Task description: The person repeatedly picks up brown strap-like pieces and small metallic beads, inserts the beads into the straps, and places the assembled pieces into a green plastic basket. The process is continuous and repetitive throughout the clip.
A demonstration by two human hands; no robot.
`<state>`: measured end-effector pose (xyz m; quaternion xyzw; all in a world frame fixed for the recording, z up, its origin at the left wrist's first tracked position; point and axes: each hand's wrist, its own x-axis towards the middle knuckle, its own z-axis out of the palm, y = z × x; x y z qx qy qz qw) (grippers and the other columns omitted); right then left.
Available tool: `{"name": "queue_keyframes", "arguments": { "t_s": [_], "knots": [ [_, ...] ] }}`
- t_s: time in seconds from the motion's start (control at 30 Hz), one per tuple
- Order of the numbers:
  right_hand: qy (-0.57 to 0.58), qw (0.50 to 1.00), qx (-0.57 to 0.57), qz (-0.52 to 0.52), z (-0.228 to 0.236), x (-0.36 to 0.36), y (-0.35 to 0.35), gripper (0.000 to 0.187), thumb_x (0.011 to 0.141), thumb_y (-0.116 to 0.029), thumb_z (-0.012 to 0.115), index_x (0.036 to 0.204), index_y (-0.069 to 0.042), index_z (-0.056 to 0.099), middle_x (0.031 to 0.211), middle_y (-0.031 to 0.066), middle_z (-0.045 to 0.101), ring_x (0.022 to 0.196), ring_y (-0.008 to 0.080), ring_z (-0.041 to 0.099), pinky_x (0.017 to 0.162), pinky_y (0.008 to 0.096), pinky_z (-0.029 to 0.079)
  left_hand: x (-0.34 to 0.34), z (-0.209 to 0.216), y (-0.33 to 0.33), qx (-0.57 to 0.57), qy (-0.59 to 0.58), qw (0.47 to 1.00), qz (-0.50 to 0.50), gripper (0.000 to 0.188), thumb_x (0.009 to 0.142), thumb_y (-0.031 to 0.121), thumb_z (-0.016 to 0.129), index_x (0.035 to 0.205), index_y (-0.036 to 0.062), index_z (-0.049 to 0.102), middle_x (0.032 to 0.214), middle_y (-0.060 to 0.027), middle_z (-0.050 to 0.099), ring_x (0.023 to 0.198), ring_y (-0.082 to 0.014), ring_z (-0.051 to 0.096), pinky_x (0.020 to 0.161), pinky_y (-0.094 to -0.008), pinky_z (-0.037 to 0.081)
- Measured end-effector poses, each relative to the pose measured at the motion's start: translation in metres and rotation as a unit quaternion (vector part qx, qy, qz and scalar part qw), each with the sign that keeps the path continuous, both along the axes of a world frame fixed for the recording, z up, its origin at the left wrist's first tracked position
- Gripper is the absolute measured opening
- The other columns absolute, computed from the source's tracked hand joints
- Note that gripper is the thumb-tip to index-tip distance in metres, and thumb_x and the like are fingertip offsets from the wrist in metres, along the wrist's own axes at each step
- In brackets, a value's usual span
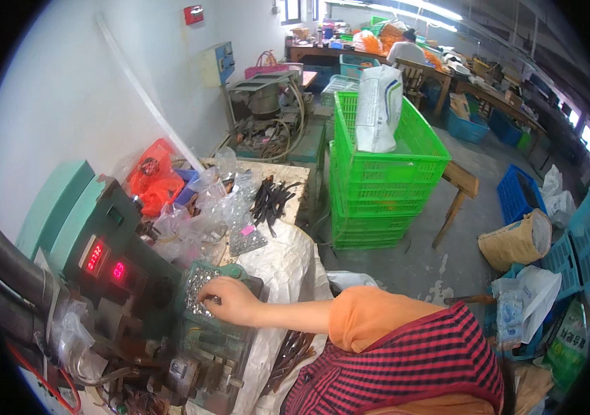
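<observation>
My right hand (234,302) reaches in from the right, with its fingers curled down into a heap of small shiny metal pieces (195,293). What sits between the fingertips is too small to make out. The pieces lie in a green tray (231,271) on a green bench machine (118,228), whose panel has two red lit displays (95,256). Just below the tray is the machine's metal clamp part (183,370). My left hand does not show.
Beside the machine, clear plastic bags (177,225), an orange-red bag (153,176) and dark strips (272,200) lie on the bench. Stacked green crates (385,187) stand beyond, with a white sack (378,111) on top. A wooden stool (459,180) is near them. Another person (405,50) sits far back.
</observation>
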<state>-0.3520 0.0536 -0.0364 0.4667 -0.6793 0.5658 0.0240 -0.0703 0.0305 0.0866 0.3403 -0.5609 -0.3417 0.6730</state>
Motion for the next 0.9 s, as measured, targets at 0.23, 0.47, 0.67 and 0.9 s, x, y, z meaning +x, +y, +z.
{"name": "queue_keyframes", "arguments": {
  "t_s": [0.23, 0.47, 0.67, 0.9],
  "knots": [
    [-0.187, 0.947, -0.099, 0.243, 0.045, 0.088, -0.022, 0.013, 0.083, -0.010, 0.073, 0.095, -0.004, 0.074, 0.099, 0.0117, 0.072, 0.098, 0.0287, 0.066, 0.089, 0.0400, 0.053, 0.029, -0.006, -0.023, -0.112, -0.025, 0.993, -0.026, 0.020, 0.100, 0.018, 0.069, 0.104, -0.0016, 0.069, 0.099, -0.0123, 0.071, 0.087, -0.0202, 0.064, 0.077, -0.0344, 0.057],
    [-0.450, 0.856, -0.027, 0.252, 0.066, 0.108, -0.016, 0.043, 0.083, 0.001, 0.073, 0.124, 0.001, 0.058, 0.098, 0.0070, 0.071, 0.092, 0.0133, 0.067, 0.084, 0.0287, 0.054, 0.010, 0.001, -0.058, -0.102, -0.065, 0.992, 0.020, 0.009, 0.099, 0.005, 0.067, 0.099, -0.0035, 0.067, 0.095, -0.0126, 0.073, 0.081, -0.0158, 0.066, 0.077, -0.0276, 0.052],
    [-0.485, 0.831, -0.075, 0.263, 0.072, 0.115, -0.017, 0.043, 0.088, 0.003, 0.069, 0.128, 0.005, 0.053, 0.095, 0.0061, 0.073, 0.088, 0.0094, 0.064, 0.083, 0.0227, 0.049, 0.004, 0.012, -0.052, -0.129, -0.043, 0.989, -0.049, 0.010, 0.096, -0.004, 0.068, 0.105, -0.0053, 0.066, 0.098, -0.0148, 0.073, 0.090, -0.0177, 0.070, 0.083, -0.0273, 0.056],
    [-0.306, 0.888, -0.019, 0.342, 0.098, 0.102, 0.029, 0.060, 0.089, 0.006, 0.061, 0.146, 0.003, 0.045, 0.140, 0.0151, 0.059, 0.127, 0.0241, 0.060, 0.112, 0.0356, 0.044, -0.007, -0.020, -0.033, -0.247, -0.139, 0.953, -0.110, 0.019, 0.081, -0.007, 0.078, 0.096, -0.0011, 0.070, 0.088, -0.0128, 0.073, 0.081, -0.0242, 0.072, 0.077, -0.0386, 0.062]
  ]
}}
